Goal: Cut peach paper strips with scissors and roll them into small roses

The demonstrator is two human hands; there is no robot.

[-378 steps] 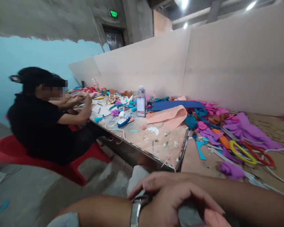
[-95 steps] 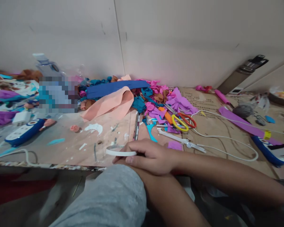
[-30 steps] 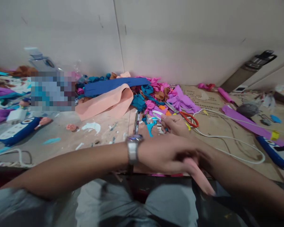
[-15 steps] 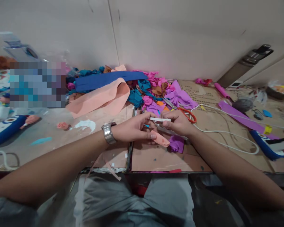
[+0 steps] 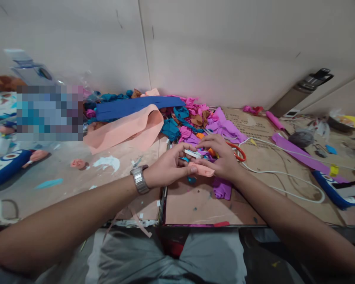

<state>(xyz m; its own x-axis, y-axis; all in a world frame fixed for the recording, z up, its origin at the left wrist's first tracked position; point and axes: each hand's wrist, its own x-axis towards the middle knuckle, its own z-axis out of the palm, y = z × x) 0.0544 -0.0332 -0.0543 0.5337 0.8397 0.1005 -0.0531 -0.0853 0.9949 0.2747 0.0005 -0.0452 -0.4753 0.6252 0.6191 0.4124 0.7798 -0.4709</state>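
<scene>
My left hand (image 5: 173,163), with a metal watch on its wrist, pinches a small peach crepe paper piece (image 5: 206,170) under its thumb. A short white strip (image 5: 193,153) lies at the curled fingers of the same hand. From the right, my right hand (image 5: 221,156) closes on the upper edge of the peach piece with its thumb, its other fingers bent over above. The fingertips are partly hidden. Just below the hands lies a bunched purple crepe paper piece (image 5: 222,188). Orange-handled scissors (image 5: 239,153) rest behind my right hand.
Behind the hands spread a long peach crepe strip (image 5: 121,134), a blue strip (image 5: 136,107) and a heap of coloured scraps. Blue-and-white glue guns (image 5: 8,167) lie at both sides, with a white cord (image 5: 298,177) on the right. A bottle (image 5: 301,92) leans by the wall.
My right hand has let go of the white strip, which now lies tilted at my left fingers. The right thumb has moved down onto the peach crepe paper piece. The view has shifted slightly.
</scene>
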